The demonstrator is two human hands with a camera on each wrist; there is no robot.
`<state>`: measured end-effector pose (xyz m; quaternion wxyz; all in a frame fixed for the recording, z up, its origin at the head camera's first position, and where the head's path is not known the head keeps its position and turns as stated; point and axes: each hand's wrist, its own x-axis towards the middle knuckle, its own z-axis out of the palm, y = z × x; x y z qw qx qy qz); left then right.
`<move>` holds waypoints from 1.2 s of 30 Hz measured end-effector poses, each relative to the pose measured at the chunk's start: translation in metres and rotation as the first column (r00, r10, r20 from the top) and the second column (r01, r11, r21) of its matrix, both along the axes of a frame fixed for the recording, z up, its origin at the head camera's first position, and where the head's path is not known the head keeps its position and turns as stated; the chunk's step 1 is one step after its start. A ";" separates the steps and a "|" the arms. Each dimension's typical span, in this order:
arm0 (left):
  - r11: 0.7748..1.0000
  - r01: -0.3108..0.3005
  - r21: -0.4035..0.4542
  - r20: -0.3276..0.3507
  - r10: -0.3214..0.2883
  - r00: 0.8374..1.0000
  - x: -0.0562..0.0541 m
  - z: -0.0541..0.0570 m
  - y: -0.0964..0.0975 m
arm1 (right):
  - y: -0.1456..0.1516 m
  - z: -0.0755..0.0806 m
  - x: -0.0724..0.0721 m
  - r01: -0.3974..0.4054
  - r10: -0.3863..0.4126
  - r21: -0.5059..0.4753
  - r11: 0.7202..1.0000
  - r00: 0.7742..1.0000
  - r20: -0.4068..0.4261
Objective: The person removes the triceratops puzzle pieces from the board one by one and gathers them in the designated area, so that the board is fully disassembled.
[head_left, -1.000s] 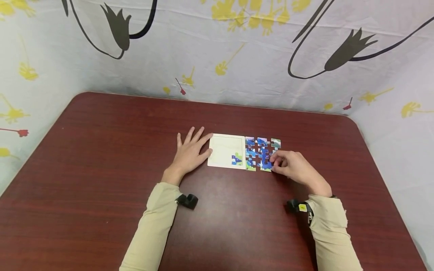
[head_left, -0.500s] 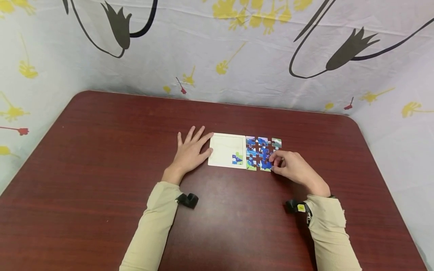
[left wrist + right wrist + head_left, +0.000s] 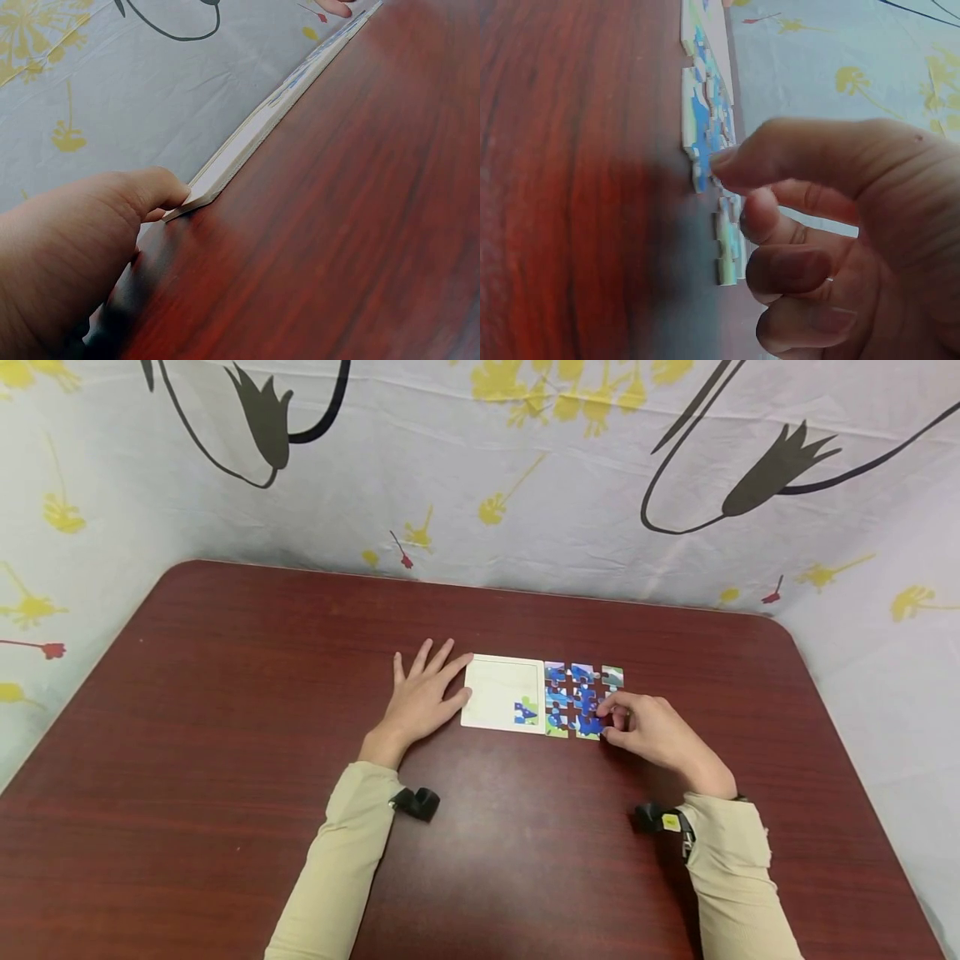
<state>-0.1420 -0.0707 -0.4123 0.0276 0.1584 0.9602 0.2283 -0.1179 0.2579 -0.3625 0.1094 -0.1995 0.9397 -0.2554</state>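
In the head view a pale square puzzle tray (image 3: 491,693) lies flat, with a blue and green puzzle piece (image 3: 526,712) in its lower right corner. My left hand (image 3: 418,702) rests spread at the tray's left side, index finger at the upper corner and thumb on the edge. The left wrist view shows that thumb (image 3: 161,191) against the tray's corner. My right hand (image 3: 648,727) has curled fingers and pinches the right end of a blue puzzle piece (image 3: 588,727) in the bottom row. In the right wrist view its thumb tip (image 3: 724,159) touches this piece.
Several loose puzzle pieces (image 3: 556,697) lie in rows right beside the tray, some partly hidden by the right hand. A green-grey piece (image 3: 612,677) lies at the upper right. All rest on a dark red wooden table (image 3: 480,860), with a patterned cloth (image 3: 450,468) behind.
The blue piece at my right fingertips has shifted slightly against the piece above it. My left hand and the tray have stayed in place.
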 end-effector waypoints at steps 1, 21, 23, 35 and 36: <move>1.000 0.000 -0.001 0.000 0.000 1.000 0.000 0.000 0.000 | -0.001 0.002 0.000 -0.001 0.001 -0.001 1.000 1.000 -0.009; 1.000 0.011 -0.002 -0.001 -0.011 1.000 -0.001 0.002 0.001 | -0.070 0.005 -0.007 -0.138 0.141 0.037 0.990 0.983 -0.120; 1.000 0.011 0.000 0.000 -0.011 1.000 -0.001 0.002 0.002 | -0.076 0.003 -0.007 -0.128 0.136 0.067 0.989 0.984 -0.119; 1.000 0.007 0.003 0.003 -0.007 1.000 0.000 0.002 0.000 | -0.083 -0.002 -0.005 -0.081 0.086 0.070 0.994 0.994 -0.070; 1.000 0.007 0.003 0.003 -0.007 1.000 0.000 0.001 0.000 | -0.083 -0.002 -0.005 -0.081 0.085 0.063 0.995 0.994 -0.067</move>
